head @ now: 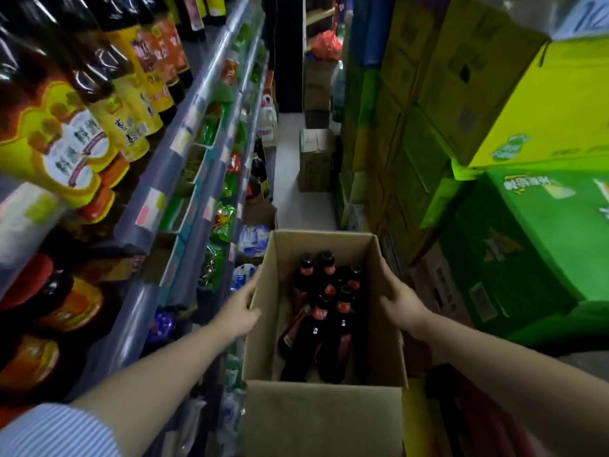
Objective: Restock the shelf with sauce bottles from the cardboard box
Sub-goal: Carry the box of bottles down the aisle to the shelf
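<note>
Narrow aisle: shelf (184, 133) at your left, stacked cartons (428, 103) at right, bare floor strip ahead. Your left hand (239, 313) and right hand (400, 303) grasp opposite walls of the open cardboard box (324, 413); sauce bottles (324, 311) stand inside, w/ room beside them.

Open top on the cardboard box (324, 413), free entry from above; dark sauce bottles (324, 311) crowding its far half, bare floor on its left inside; tight against shelf (171, 179) leftward, stacked cartons (534, 232) rightward; clear aisle floor (286, 179) beyond.
</note>
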A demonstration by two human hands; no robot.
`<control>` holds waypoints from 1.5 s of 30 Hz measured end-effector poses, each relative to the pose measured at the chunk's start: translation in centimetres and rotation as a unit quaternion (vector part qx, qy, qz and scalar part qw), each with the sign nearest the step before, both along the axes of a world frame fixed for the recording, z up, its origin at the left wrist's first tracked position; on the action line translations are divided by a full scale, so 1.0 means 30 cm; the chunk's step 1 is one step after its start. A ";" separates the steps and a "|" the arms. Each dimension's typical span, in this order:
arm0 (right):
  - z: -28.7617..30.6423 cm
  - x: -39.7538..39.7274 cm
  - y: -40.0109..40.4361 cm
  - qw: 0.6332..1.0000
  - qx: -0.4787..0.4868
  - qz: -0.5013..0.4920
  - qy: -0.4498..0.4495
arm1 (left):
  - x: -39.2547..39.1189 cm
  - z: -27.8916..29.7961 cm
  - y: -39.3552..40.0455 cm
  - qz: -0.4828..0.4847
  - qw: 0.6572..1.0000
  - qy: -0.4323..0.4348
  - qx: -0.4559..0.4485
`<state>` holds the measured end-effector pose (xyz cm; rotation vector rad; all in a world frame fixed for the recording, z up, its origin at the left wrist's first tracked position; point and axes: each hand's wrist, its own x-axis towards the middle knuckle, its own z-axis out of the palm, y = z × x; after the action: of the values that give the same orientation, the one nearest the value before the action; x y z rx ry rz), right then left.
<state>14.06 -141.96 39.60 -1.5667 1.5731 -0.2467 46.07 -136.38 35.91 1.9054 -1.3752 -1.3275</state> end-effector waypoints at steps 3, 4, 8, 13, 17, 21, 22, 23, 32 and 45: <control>-0.017 0.029 -0.196 1.000 -0.008 -0.002 -0.008 | 0.023 0.006 -0.183 -0.004 1.000 -0.002 -0.007; -0.014 0.042 -0.266 1.000 -0.006 0.002 -0.013 | 0.031 0.007 -0.247 0.004 1.000 0.007 -0.008; -0.010 0.099 -0.537 1.000 -0.002 0.011 -0.029 | 0.066 0.015 -0.485 0.043 0.998 0.040 -0.015; -0.014 0.150 -0.824 0.998 0.015 0.012 -0.058 | 0.108 0.010 -0.752 0.058 0.997 0.050 -0.016; -0.034 0.202 -1.044 0.997 0.011 0.004 -0.082 | 0.153 0.017 -0.974 0.052 0.996 0.072 0.005; -0.095 0.258 -1.276 0.990 0.007 -0.011 -0.140 | 0.219 -0.016 -1.223 0.014 0.998 0.060 -0.022; -0.108 0.275 -1.332 0.988 0.021 -0.013 -0.150 | 0.232 -0.028 -1.276 0.016 0.998 0.057 -0.017; -0.125 0.294 -1.380 0.986 0.031 -0.021 -0.160 | 0.243 -0.039 -1.320 0.022 0.998 0.057 -0.013; -0.242 0.412 -1.777 0.997 -0.013 -0.013 -0.080 | 0.375 -0.117 -1.716 0.025 0.999 0.039 -0.006; -0.488 0.578 -2.346 1.000 0.005 -0.006 -0.018 | 0.509 -0.387 -2.237 0.060 0.998 0.013 0.028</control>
<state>31.38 -212.34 24.97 -1.5369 1.5539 -0.2726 61.34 -203.50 24.30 1.9665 -1.2045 -1.3398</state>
